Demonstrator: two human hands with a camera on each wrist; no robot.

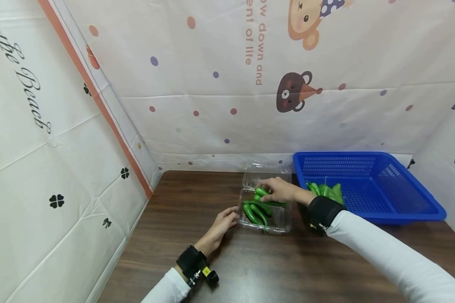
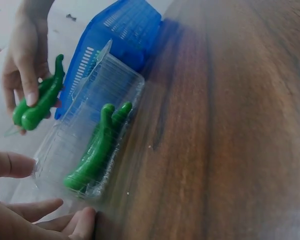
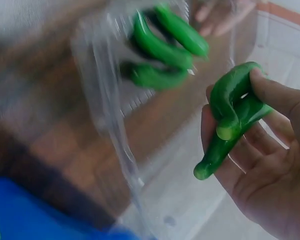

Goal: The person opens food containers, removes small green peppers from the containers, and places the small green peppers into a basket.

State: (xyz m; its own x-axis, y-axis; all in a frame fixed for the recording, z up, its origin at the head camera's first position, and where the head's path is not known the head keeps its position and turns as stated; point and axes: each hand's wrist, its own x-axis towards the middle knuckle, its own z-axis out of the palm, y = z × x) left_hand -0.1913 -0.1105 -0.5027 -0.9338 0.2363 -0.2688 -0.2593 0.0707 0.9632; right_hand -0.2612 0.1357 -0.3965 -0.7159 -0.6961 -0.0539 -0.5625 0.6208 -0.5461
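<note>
Peppers [image 1: 258, 210], green: several already lie in clear clamshell box [image 1: 278, 223] on tabletop [image 1: 197, 198]; right hand [image 1: 282, 190] grips two above it; left hand [image 1: 221, 227], fingers relaxed, steadies box; more remain in blue basket [image 1: 402, 198]

My view: dark wood-grain table [image 1: 220, 269]. Blue basket [image 1: 402, 198] far right, green peppers [image 1: 327, 191] in its left corner. Cartoon-print sheets [image 1: 212, 84] behind and left.

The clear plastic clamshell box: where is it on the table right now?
In the head view the clear clamshell box sits mid-table, just left of the blue basket. The left hand touches its left edge, and the right hand holds green peppers above it.
</note>
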